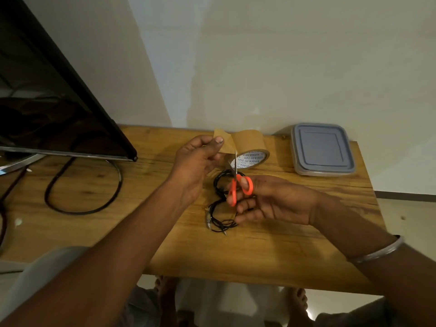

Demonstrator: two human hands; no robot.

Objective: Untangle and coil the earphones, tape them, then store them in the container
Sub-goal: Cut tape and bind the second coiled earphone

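My left hand point(198, 159) pinches the free end of a strip of brown tape point(225, 142) pulled up from the tape roll point(253, 156), which lies on the wooden table point(165, 244). My right hand point(266, 199) grips orange-handled scissors point(239, 187), blades pointing up into the tape strip. The black earphones point(219, 213) lie in loose coils on the table beneath both hands, partly hidden by my right fingers. A grey lidded container point(322, 149) sits shut at the table's back right.
A dark monitor point(54, 102) on a metal stand fills the left side, with a black cable point(82, 197) looped on the table in front of it. A pale wall rises behind the table. My feet show below the front edge.
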